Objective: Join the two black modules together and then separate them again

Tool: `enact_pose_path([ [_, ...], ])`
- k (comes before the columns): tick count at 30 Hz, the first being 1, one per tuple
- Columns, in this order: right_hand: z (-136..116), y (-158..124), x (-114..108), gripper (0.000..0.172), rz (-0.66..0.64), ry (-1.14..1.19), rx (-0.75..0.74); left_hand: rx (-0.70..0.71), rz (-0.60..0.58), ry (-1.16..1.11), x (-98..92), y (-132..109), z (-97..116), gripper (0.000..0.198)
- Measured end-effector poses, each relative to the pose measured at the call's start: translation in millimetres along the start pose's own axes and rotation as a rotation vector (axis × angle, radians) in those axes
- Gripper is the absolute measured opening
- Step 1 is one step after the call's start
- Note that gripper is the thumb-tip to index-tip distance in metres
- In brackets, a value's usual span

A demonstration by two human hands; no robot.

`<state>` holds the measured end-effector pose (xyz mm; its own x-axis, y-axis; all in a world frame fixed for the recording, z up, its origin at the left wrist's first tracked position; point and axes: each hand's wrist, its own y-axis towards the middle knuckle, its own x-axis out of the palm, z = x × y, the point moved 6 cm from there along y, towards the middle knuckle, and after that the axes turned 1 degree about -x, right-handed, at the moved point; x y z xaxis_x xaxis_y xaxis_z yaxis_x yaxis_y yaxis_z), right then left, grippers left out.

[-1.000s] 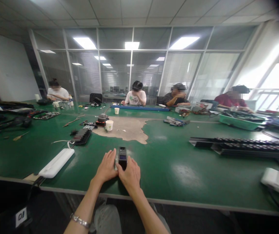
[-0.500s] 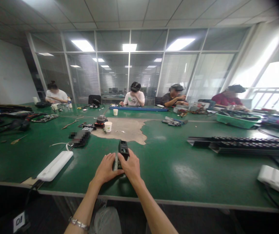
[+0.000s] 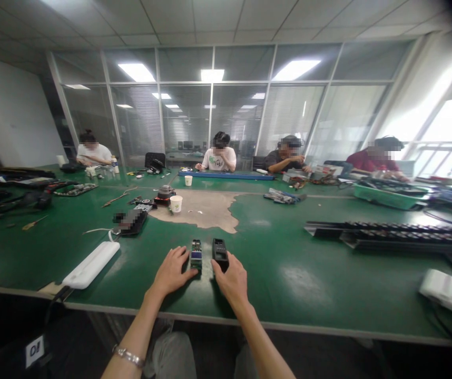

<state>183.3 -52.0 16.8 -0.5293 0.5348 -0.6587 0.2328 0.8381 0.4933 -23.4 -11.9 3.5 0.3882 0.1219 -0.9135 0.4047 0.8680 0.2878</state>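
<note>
A narrow circuit board [image 3: 196,256] with a dark blue block, perhaps a small screen, lies on the green table in front of me. My left hand [image 3: 172,269] is curved around its left side, with the fingertips at the left edge and the thumb against the near end. To the right, my right hand [image 3: 232,277] grips a black plastic housing [image 3: 219,250] between thumb and fingers. Openings show on the housing's upper face. A narrow gap of table separates board and housing. The underside of the housing is hidden.
A white power strip [image 3: 91,265] lies left, near a black device [image 3: 133,220]. Paper cups [image 3: 176,204] stand ahead. Long dark metal rails [image 3: 387,237], a green basket [image 3: 392,196] and a white box [image 3: 449,290] are right. Several people sit across the table.
The black housing has come away from the circuit board and moved right with my right hand. The board now lies uncovered beside my left hand, which has barely moved.
</note>
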Motion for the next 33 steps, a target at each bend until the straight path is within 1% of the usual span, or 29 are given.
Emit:
enact_pose_path([
  [4,0.4,-2.8,2.8,0.05,-0.023,-0.054,-0.008,0.006,-0.001,0.006,-1.0,-0.4,1.0,0.072],
  [9,6.2,-5.4,8.3,0.073,-0.043,-0.097,0.015,0.014,0.013,0.019,-2.3,-1.2,2.2,0.07],
  [11,7.2,-6.3,9.3,0.076,-0.053,-0.101,0.028,0.014,0.022,0.017,-2.8,-1.3,2.3,0.071],
  [13,6.6,-7.2,8.5,0.07,-0.059,-0.099,0.029,0.015,0.029,0.007,-3.2,-1.2,2.3,0.07],
  [16,4.1,-7.3,4.0,0.055,-0.056,-0.068,0.016,0.016,0.031,-0.012,-3.0,-0.9,1.8,0.068],
  [21,-6.4,-0.4,-4.6,0.038,-0.051,0.087,0.01,0.014,0.03,-0.023,-1.4,-1.5,0.4,0.07],
  [24,-24.1,7.9,-5.5,0.035,-0.063,0.198,-0.002,0.007,0.042,-0.029,-0.9,-2.2,-0.6,0.073],
  [26,-39.5,13.5,-4.7,0.033,-0.063,0.227,-0.019,0.001,0.053,-0.039,-0.6,-2.5,-1.4,0.079],
  [29,-60.0,19.2,-0.4,0.029,-0.064,0.192,-0.034,0.001,0.068,-0.062,0.3,-2.6,-2.6,0.087],
  [33,-73.2,19.3,10.5,0.029,-0.088,0.11,-0.005,-0.017,0.087,-0.107,1.3,-2.6,-5.6,0.097],
])
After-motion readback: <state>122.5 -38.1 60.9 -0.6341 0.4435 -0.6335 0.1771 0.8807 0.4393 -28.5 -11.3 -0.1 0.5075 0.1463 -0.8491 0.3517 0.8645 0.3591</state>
